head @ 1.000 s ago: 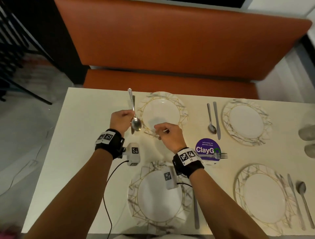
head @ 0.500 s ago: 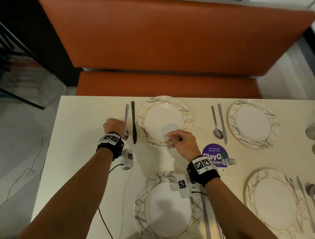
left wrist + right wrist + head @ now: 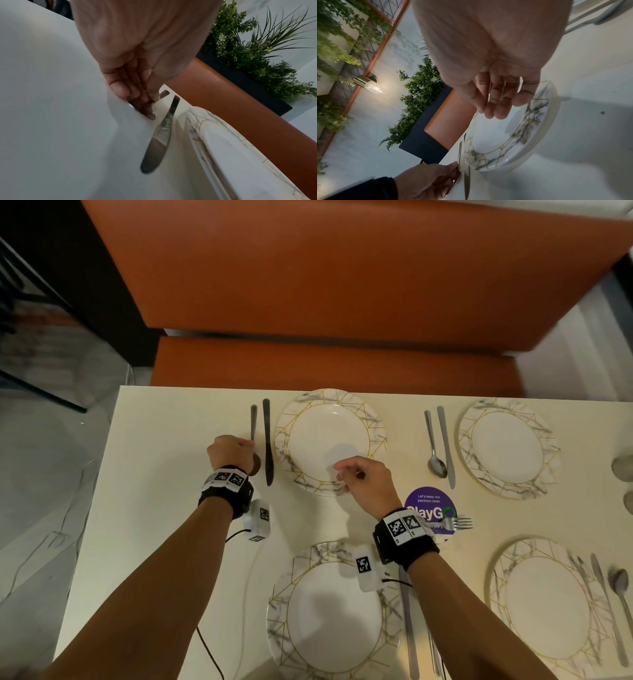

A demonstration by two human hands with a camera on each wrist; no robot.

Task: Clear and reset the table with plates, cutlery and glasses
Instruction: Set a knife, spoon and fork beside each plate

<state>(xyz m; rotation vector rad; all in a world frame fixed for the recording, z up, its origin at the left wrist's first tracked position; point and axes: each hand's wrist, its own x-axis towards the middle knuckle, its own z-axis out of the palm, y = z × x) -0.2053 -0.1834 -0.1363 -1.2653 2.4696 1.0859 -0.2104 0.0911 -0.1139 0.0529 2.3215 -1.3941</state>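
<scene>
steel spoon [image 3: 253, 426] flat, handle twd bench, bowl near; l hand [image 3: 230, 453] fingers [image 3: 135, 86] pinching it

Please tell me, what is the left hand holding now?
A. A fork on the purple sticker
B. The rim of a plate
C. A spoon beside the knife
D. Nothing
C: the left hand pinches the spoon, which lies on the table next to the knife.
</scene>
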